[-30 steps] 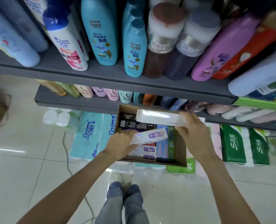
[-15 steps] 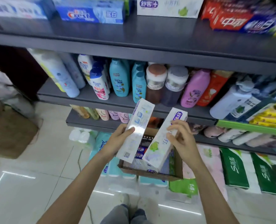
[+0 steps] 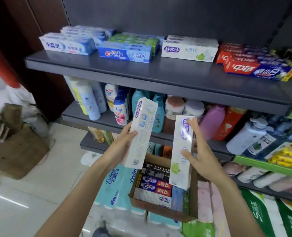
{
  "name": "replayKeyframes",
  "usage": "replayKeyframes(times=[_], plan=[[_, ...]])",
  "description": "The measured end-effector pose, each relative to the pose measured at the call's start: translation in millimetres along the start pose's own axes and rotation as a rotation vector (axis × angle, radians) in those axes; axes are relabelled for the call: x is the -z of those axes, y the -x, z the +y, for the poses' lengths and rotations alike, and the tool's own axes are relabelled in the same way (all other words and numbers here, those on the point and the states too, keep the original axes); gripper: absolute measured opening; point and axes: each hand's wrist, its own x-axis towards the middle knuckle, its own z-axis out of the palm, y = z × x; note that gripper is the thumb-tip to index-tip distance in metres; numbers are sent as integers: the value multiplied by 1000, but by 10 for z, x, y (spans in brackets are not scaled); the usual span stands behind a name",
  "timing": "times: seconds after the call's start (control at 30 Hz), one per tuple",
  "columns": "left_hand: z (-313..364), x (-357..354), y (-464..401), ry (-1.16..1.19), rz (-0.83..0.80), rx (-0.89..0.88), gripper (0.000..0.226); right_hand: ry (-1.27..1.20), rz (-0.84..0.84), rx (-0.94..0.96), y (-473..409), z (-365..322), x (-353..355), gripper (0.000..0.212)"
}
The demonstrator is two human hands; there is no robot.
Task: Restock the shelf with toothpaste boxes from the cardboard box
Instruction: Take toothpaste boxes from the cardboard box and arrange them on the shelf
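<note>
My left hand (image 3: 119, 147) grips a white toothpaste box (image 3: 141, 132) held upright, purple logo at its top. My right hand (image 3: 200, 151) holds a second white toothpaste box (image 3: 181, 151) with a green leaf mark, also upright. Both boxes hang above the open cardboard box (image 3: 191, 199), which rests on tissue packs and holds several more toothpaste boxes (image 3: 155, 183). The top grey shelf (image 3: 141, 72) carries rows of toothpaste; a matching white row (image 3: 189, 48) lies at its middle, with bare shelf in front.
Blue Crest boxes (image 3: 124, 53) and pale blue boxes (image 3: 68, 44) lie left on the top shelf, red and blue boxes (image 3: 254, 67) right. Shampoo bottles (image 3: 119, 108) fill the shelf below. Tissue packs (image 3: 112, 185) sit on the floor. A brown carton (image 3: 15, 151) stands left.
Both hands have lifted a toothpaste box each out of the cardboard box and turned them upright. My view has tilted up from the lower shelves to the toothpaste shelf.
</note>
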Motion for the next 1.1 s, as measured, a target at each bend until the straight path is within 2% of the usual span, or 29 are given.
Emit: replayKeyframes(times=[0.07, 0.13, 0.2, 0.27, 0.37, 0.47, 0.5, 0.57, 0.63, 0.73, 0.83, 0.9, 1.0, 1.1], plan=[[146, 38, -11, 4, 14, -64, 45, 69, -18, 68, -153, -189, 101, 86], [354, 102, -74, 17, 36, -149, 47, 192, 17, 219, -390, -471, 289, 79], [623, 172, -200, -11, 51, -222, 45, 404, 42, 378, -705, -758, 552, 70], [927, 227, -340, -22, 29, -281, 45, 716, 42, 462, -1108, -1000, 808, 63], [1321, 292, -530, -80, -22, -366, 41, 1116, -16, 487, -1820, -1153, 1099, 60], [1585, 349, -670, -98, -63, -420, 37, 1304, -124, 401, -2444, -1071, 1238, 59], [1632, 376, -724, -96, -69, -428, 38, 1291, -199, 350, -2584, -1008, 1232, 55], [1689, 419, -809, -62, -65, -422, 38, 1101, -353, 251, -2771, -833, 1148, 42], [1719, 462, -886, -32, -63, -403, 35, 878, -368, 150, -2856, -715, 1092, 40], [1733, 511, -981, -43, -78, -373, 35, 653, -183, 59, -2910, -646, 1149, 53], [1722, 499, -1080, -40, -83, -357, 33, 503, 60, 54, -2874, -548, 1239, 39], [1709, 471, -1126, -60, -93, -358, 34, 511, 158, 18, -2842, -450, 1261, 32], [1698, 462, -1169, -93, -99, -352, 38, 683, 64, -72, -2888, -342, 1260, 43], [1705, 479, -1208, -124, -99, -333, 39, 728, 61, -51, -3031, -334, 1232, 47]])
